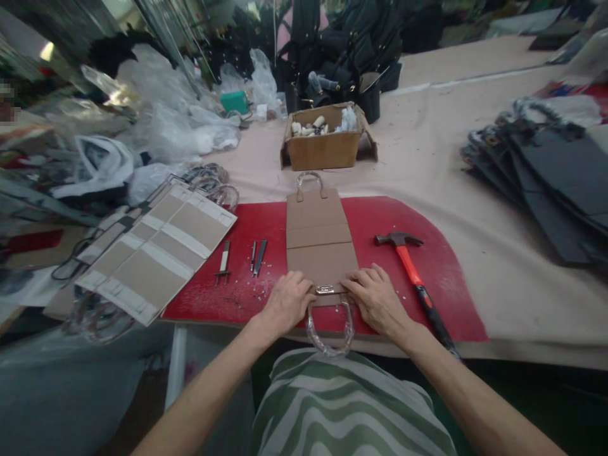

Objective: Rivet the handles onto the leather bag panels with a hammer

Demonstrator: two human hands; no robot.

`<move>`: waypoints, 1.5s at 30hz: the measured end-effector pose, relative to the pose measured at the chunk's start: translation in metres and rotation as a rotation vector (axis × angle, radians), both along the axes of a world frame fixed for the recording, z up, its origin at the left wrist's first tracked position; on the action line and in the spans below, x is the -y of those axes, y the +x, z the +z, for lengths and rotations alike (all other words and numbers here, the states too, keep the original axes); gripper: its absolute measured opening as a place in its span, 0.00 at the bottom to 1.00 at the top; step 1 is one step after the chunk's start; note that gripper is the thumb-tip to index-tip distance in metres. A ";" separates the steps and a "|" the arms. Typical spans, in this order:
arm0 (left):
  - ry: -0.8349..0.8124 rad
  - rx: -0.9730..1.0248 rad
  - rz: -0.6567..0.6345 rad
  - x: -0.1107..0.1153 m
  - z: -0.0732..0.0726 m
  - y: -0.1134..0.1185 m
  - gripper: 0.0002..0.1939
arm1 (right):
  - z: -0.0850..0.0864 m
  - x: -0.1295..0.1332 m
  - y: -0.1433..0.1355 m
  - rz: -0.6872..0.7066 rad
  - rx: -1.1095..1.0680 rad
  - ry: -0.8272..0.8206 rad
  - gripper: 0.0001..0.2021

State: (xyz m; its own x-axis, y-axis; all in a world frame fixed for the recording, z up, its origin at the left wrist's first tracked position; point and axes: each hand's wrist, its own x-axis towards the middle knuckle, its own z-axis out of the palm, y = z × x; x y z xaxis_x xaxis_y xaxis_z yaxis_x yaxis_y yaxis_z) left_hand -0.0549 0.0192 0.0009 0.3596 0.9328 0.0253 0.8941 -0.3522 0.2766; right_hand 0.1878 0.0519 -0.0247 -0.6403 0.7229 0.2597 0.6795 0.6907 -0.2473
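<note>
Two bare hands, the left [291, 301] and the right [377, 301], pinch either side of the flat tan bag panel [319, 237] by its small shiny metal clasp [325, 290], on the red board [389, 221]; beyond stands an open brown cardboard box [323, 149].

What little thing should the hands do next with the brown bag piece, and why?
Maybe slide the brown bag piece slightly forward: its near handle pokes past the edge of the red board. The left hand and right hand already hold it.
</note>
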 end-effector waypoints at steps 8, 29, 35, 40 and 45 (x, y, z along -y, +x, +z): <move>0.112 -0.318 -0.153 0.001 -0.002 0.015 0.08 | 0.010 -0.004 -0.008 0.181 0.226 0.060 0.15; 0.269 0.293 -0.327 0.017 -0.038 -0.035 0.16 | 0.002 -0.008 0.003 0.287 -0.292 -0.154 0.16; 0.263 0.318 -0.202 0.022 -0.035 -0.021 0.17 | -0.002 0.002 -0.003 0.140 -0.327 -0.134 0.09; 0.273 0.456 -0.026 0.021 -0.038 -0.021 0.16 | -0.018 -0.001 -0.013 0.070 -0.332 -0.033 0.09; 0.298 0.322 0.577 -0.004 -0.017 -0.074 0.10 | -0.024 -0.003 -0.013 0.061 -0.335 -0.017 0.09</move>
State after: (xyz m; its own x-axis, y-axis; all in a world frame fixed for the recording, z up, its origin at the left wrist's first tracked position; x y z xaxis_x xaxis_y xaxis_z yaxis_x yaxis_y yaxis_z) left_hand -0.1287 0.0230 -0.0164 -0.2562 0.9086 0.3298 0.8505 0.0498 0.5236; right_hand 0.1751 0.0547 -0.0482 -0.5634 0.6918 0.4517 0.5159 0.7216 -0.4616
